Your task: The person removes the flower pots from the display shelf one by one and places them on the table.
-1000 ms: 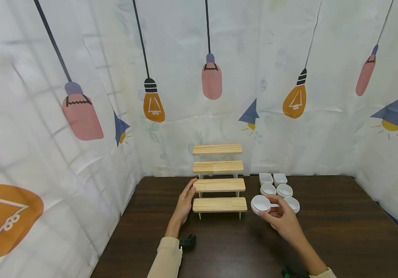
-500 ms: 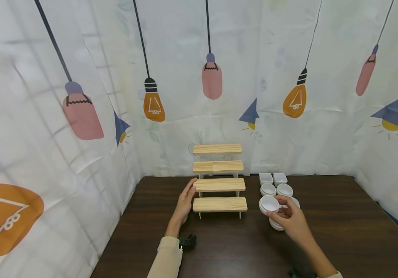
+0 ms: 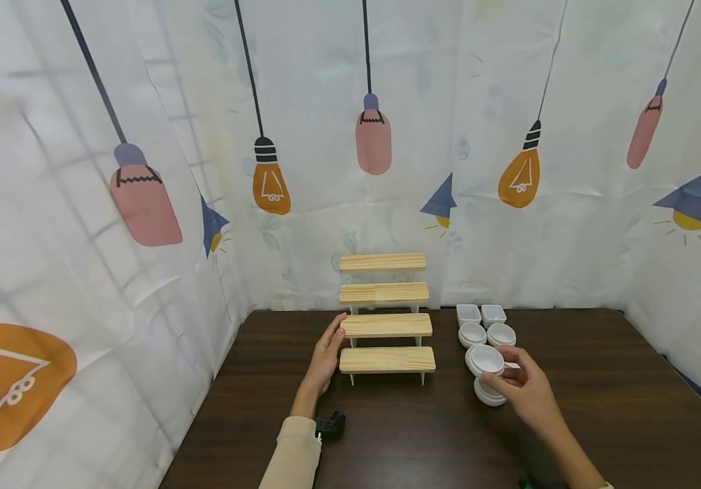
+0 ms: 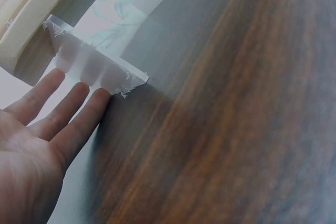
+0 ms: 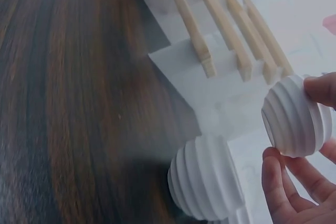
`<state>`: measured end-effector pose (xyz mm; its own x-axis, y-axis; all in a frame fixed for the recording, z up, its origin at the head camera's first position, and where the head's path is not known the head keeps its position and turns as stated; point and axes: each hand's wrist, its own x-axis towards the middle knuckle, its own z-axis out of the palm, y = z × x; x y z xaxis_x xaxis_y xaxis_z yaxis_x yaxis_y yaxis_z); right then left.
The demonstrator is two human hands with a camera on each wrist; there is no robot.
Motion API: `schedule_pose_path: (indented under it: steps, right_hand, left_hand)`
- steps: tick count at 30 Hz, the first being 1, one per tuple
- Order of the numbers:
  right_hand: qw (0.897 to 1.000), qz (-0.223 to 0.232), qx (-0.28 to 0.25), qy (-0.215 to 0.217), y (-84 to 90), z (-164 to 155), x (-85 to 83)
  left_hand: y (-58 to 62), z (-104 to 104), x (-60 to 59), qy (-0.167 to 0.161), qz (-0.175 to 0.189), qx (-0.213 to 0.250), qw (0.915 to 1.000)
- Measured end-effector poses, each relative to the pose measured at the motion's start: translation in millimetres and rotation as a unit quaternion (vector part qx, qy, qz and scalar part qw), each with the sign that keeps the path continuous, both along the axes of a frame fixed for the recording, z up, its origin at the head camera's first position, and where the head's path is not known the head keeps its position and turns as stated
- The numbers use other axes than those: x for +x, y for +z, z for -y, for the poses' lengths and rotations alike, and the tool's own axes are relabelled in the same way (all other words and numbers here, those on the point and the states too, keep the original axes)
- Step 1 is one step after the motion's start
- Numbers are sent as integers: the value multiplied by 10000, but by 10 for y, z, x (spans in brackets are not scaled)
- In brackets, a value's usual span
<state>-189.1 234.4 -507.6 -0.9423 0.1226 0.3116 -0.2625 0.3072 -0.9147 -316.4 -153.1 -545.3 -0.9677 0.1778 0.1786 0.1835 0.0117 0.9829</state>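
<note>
My right hand pinches a small white ribbed pot between thumb and fingers; the right wrist view shows the pot's ridged side. It overlaps the group of white pots in the head view. A second round ribbed pot sits just in front of it, on the table. My left hand is at the left side of a four-step wooden shelf stand. Its fingers are nearly straight, with the fingertips against the stand's clear side panel.
Behind the held pot are two round white pots, one on the right, and two square white pots, one at the back. The dark wooden table ends at a printed cloth backdrop.
My right hand has moved to the right with the pot, away from the stand and towards the other pots. The left hand has stayed at the stand.
</note>
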Motion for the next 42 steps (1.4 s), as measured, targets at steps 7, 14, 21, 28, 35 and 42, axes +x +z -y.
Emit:
schedule_pose_path:
  steps: [7,14,21,28,35,42]
  right_hand:
    - [9999,112,-51,-120,-33,-101,45]
    - [9996,64,170,-210,-69,-202,53]
    - [9983,199,353,-421,-83,-289,97]
    - [9967,384,415,-577,-112,-386,115]
    - [9963,364,458,-624,-149,-490,92]
    - [9966,361,497,-549,-186,-601,106]
  left_hand:
    - [5,-6,-6,-10,20,-33,10000]
    - [6,-2,-5,44,11,-46,10000]
    - [2,3,4,-9,38,-24,10000]
    - [7,5,-7,-23,-66,-13,10000]
    - [7,5,-14,-46,-101,-17,9999]
    - [8,-5,-16,-18,-90,-39,10000]
